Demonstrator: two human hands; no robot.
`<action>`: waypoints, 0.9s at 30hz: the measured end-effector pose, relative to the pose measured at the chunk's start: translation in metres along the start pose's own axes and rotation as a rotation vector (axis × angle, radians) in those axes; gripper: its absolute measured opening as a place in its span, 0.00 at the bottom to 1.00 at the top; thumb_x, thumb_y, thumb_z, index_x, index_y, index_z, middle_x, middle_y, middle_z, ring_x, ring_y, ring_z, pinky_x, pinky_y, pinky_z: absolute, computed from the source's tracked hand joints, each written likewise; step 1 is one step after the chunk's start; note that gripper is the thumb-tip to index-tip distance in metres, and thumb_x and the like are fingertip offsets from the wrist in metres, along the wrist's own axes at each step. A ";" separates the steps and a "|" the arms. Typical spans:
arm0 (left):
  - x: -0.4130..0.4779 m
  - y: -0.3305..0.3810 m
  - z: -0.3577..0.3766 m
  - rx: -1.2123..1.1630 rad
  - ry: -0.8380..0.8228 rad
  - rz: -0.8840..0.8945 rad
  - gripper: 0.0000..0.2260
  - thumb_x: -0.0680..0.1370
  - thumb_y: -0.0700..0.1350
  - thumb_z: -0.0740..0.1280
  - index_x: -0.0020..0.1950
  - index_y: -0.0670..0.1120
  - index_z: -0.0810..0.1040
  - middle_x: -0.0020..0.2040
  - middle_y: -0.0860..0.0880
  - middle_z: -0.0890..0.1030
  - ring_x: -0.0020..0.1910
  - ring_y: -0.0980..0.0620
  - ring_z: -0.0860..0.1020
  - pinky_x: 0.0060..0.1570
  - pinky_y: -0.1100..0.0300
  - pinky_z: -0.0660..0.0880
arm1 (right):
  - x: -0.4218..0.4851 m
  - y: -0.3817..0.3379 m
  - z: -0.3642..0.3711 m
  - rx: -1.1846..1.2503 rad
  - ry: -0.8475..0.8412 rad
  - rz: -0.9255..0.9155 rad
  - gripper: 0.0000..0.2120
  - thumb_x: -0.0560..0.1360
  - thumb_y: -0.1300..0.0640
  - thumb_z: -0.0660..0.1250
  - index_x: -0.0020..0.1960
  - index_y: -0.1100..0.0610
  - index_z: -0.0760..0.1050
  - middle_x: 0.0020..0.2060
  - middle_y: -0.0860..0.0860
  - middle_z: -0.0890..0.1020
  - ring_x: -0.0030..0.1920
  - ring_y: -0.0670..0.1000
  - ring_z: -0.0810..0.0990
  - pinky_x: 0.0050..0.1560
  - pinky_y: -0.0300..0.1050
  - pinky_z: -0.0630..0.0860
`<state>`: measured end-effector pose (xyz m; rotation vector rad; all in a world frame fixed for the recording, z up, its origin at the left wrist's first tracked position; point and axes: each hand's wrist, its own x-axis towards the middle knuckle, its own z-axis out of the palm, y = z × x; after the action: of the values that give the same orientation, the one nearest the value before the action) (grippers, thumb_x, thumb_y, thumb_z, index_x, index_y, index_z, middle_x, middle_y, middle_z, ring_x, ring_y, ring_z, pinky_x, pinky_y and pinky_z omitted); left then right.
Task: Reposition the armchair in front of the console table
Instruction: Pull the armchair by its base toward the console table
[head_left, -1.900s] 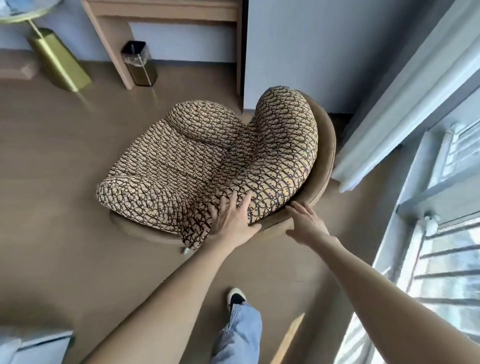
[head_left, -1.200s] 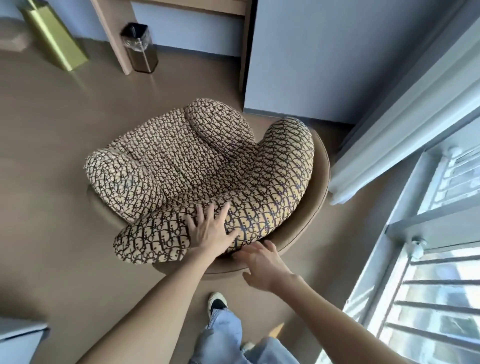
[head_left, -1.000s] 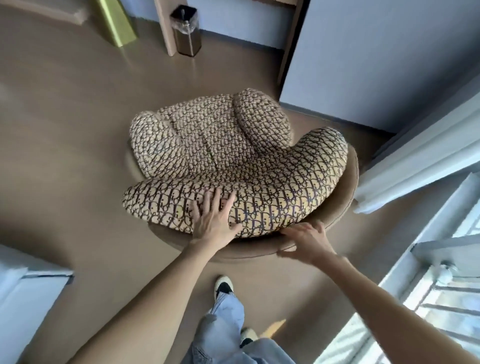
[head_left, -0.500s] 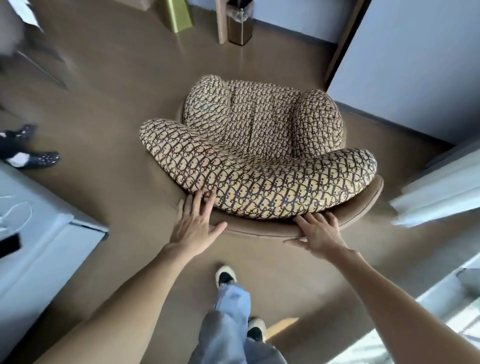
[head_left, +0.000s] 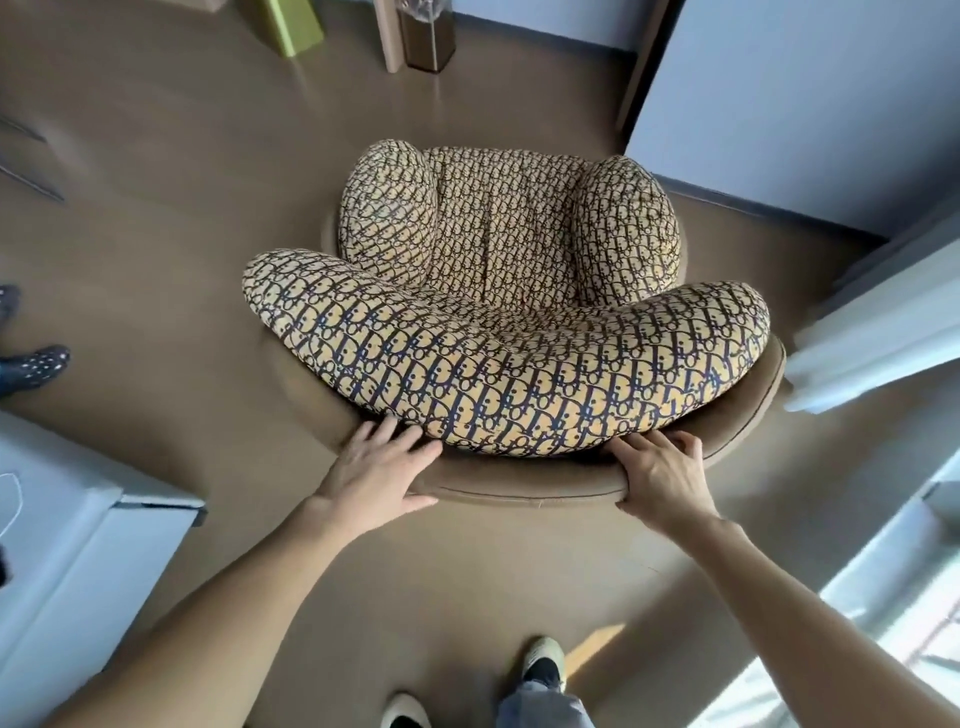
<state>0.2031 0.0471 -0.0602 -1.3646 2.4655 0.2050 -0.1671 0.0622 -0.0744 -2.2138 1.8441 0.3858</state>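
Observation:
The armchair (head_left: 509, 270) fills the middle of the view, a round tan shell with beige cushions in a dark printed pattern. Its backrest is nearest me and the seat faces away, toward the wooden leg of the console table (head_left: 388, 36) at the top edge. My left hand (head_left: 376, 475) lies on the shell's rear rim with the thumb under the edge. My right hand (head_left: 662, 478) grips the same rim further right, fingers over the top beside the back cushion.
A small bin (head_left: 427, 32) stands by the table leg, a green-gold lamp base (head_left: 293, 26) left of it. A grey wall panel (head_left: 779, 104) and white curtain (head_left: 872, 332) are right. A white bed corner (head_left: 78, 545) is near left. Another person's dark shoes (head_left: 31, 364) are at the left edge.
The armchair has swung round, its seat now facing the console table and its back toward me. My left hand slid off the back cushion down to the shell rim.

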 end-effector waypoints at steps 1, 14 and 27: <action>0.007 -0.004 -0.004 -0.019 -0.035 0.006 0.31 0.72 0.68 0.67 0.69 0.52 0.71 0.66 0.47 0.76 0.65 0.41 0.71 0.64 0.42 0.70 | 0.001 0.001 -0.001 -0.008 -0.013 0.011 0.25 0.61 0.47 0.77 0.56 0.44 0.75 0.47 0.42 0.81 0.54 0.52 0.78 0.62 0.58 0.66; 0.043 -0.011 0.004 0.100 0.191 0.276 0.30 0.62 0.67 0.77 0.52 0.48 0.76 0.46 0.47 0.82 0.40 0.46 0.80 0.28 0.55 0.76 | 0.025 0.032 -0.010 -0.047 0.063 0.036 0.24 0.58 0.53 0.79 0.52 0.44 0.79 0.41 0.42 0.82 0.49 0.53 0.80 0.56 0.57 0.69; 0.154 -0.052 -0.026 0.070 0.307 0.201 0.27 0.60 0.65 0.77 0.47 0.48 0.78 0.43 0.48 0.80 0.39 0.45 0.80 0.26 0.57 0.71 | 0.150 0.079 -0.055 -0.086 -0.009 0.027 0.25 0.66 0.47 0.74 0.63 0.39 0.75 0.54 0.39 0.81 0.60 0.49 0.77 0.61 0.53 0.62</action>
<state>0.1657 -0.1110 -0.0866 -1.1948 2.8347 -0.0515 -0.2165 -0.1090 -0.0759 -2.2402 1.8884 0.4888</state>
